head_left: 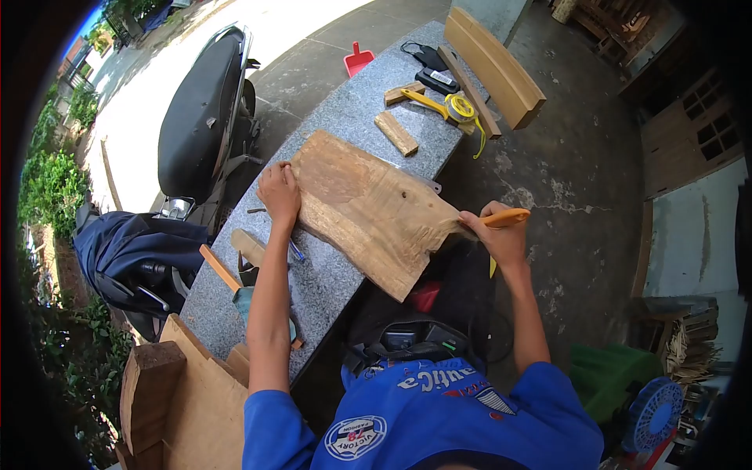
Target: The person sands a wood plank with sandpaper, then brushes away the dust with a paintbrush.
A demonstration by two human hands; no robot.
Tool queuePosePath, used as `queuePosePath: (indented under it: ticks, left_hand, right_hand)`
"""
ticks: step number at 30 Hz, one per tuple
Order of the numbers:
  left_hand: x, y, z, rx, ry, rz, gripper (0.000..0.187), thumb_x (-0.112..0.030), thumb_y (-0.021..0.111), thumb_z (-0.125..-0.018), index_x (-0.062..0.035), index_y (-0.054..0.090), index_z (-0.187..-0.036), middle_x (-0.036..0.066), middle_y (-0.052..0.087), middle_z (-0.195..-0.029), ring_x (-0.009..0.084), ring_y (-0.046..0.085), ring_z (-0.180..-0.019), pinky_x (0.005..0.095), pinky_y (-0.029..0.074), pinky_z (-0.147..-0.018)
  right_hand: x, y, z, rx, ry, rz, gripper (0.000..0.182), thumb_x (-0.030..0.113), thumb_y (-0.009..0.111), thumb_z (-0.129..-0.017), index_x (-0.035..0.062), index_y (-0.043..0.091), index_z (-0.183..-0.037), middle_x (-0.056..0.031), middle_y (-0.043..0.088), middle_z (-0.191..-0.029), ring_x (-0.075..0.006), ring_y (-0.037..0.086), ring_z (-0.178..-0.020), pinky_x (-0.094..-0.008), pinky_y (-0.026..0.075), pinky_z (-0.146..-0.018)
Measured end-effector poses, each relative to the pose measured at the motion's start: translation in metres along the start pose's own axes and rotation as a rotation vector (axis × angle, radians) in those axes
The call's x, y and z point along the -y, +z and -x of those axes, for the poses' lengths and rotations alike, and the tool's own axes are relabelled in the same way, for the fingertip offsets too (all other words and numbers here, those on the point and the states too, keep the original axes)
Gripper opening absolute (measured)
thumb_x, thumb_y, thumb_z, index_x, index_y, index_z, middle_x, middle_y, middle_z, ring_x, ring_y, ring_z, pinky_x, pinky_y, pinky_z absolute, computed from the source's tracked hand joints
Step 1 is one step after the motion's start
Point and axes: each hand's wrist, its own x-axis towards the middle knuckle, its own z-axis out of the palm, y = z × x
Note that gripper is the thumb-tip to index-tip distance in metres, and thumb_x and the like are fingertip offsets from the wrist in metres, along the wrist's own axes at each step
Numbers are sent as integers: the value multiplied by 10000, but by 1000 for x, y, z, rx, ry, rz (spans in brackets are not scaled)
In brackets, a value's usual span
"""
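A wide, rough-edged wooden board (368, 204) lies across the speckled stone table (313, 301), its near end sticking out past the table edge. My left hand (280, 192) rests on the board's left edge, fingers bent over it. At the board's right corner, my right hand (501, 235) is closed round an orange handle (506, 218). A yellow piece (493, 267) shows below that hand; whether it joins the handle is hard to make out. A yellow tape measure (460, 108) and small wood blocks (396, 133) lie beyond the board.
Long planks (493, 66) stand at the table's far end, near a black case (437, 81). A red dustpan (358, 59) is behind the table. A motorbike (205, 117) stands at the left. Curved wood pieces (188, 392) are at lower left, a blue fan (655, 413) at lower right.
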Motion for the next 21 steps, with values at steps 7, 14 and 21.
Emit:
queuePosePath:
  ticks: [7,14,21]
  left_hand:
    - [1,2,-4,-4,-25,-16,161,-225,508,-855,-111,613,-897,76,580,-898,278,527,-901,426,373,-780]
    - [0,2,-5,-12,-43,-5,156,-224,510,-856,-118,616,-896,75,584,-909,275,528,-905,423,373,-782]
    - [3,3,-2,-20,-50,23,152,-217,510,-855,-115,617,-893,80,588,-904,278,528,-901,419,373,-782]
  right_hand:
    - [43,20,30,775,-80,-443,247,190,691,-754,56,664,-960,-74,652,-784,-119,615,-699,-261,477,-631]
    - [17,21,-14,-153,-278,-40,135,62,604,-762,8,628,-883,-170,640,-889,-323,624,-844,-346,501,-718]
    - [63,52,24,747,59,-569,181,121,626,-764,13,626,-909,-84,634,-763,-184,613,-734,-291,462,-658]
